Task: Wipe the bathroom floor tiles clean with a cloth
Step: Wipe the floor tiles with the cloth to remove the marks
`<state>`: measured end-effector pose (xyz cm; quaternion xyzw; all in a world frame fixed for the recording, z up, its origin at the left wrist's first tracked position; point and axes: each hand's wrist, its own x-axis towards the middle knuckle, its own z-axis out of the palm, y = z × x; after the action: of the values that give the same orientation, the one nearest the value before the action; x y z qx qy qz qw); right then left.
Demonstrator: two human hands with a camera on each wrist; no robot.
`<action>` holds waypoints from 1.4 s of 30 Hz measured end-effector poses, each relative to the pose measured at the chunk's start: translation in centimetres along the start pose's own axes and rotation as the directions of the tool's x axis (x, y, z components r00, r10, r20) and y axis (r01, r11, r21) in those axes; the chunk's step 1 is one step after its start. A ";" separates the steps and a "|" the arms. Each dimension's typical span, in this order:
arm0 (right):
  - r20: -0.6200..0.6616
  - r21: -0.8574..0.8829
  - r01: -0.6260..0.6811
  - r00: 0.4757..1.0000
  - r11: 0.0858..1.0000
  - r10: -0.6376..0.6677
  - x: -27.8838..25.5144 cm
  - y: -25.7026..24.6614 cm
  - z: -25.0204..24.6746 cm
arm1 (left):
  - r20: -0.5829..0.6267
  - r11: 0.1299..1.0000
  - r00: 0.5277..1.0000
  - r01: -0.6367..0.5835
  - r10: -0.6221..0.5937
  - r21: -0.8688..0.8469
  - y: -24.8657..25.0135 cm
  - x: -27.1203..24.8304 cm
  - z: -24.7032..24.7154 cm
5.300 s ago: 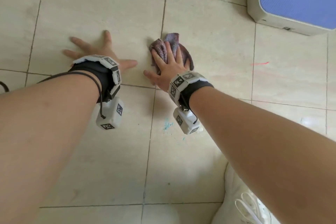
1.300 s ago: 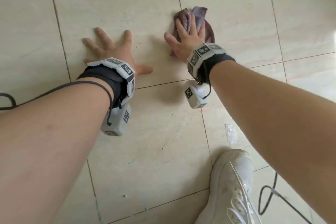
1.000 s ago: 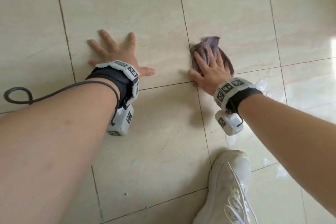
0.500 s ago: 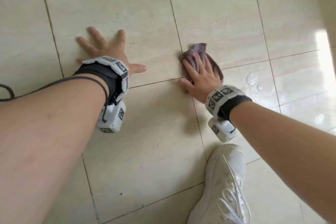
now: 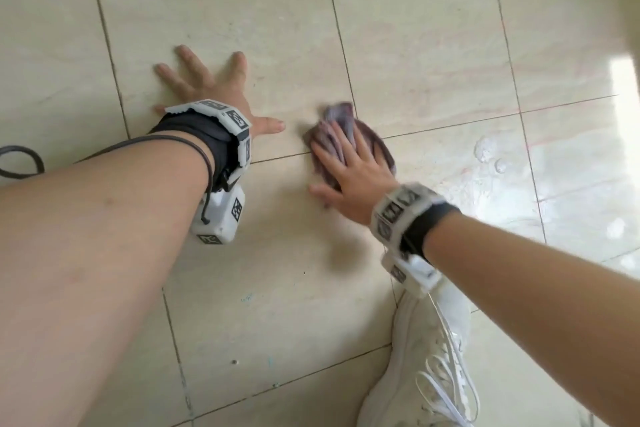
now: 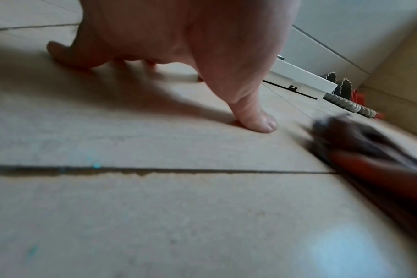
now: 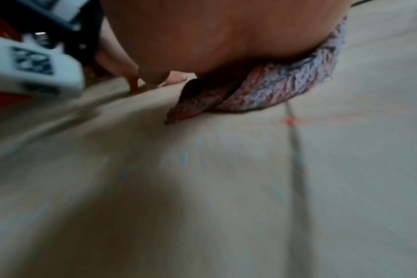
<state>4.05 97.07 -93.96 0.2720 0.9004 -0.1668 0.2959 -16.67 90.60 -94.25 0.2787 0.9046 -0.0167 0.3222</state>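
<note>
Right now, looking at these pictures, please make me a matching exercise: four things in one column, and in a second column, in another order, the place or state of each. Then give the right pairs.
Things
1. left hand
2. cloth
3. white shoe
4. right hand

Places or states
A. pressed on the floor under flat fingers
B. near the bottom edge, laced, right of centre
C. spread flat on a bare tile, holding nothing
D. lying on top of the purple fabric, blurred

Pairs: 1-C, 2-A, 3-B, 4-D
</note>
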 end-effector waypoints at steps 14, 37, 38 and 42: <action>-0.090 0.161 -0.229 0.965 0.960 0.245 4.2 -3.1 -1.5 | 0.007 0.986 0.990 -0.140 0.140 0.094 -4.2 -1.5 1.4; 0.012 0.057 0.006 1.000 0.998 -0.006 -4.8 -9.2 6.9 | -0.007 0.979 0.990 -0.137 0.140 0.151 -5.5 -1.5 1.9; 0.018 0.059 0.028 0.999 0.998 -0.029 -5.4 -9.2 7.3 | -0.008 0.979 0.991 -0.134 0.137 0.151 -5.5 -1.5 1.9; 0.067 0.023 0.090 0.994 0.996 -0.091 -10.4 -6.8 10.4 | -0.018 0.981 0.994 -0.107 0.111 0.163 -4.8 -2.3 2.0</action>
<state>11.74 82.78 -94.55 0.2280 0.8994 -0.1983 0.3157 -16.60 84.98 -95.18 0.3532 0.8880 -0.0685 0.2866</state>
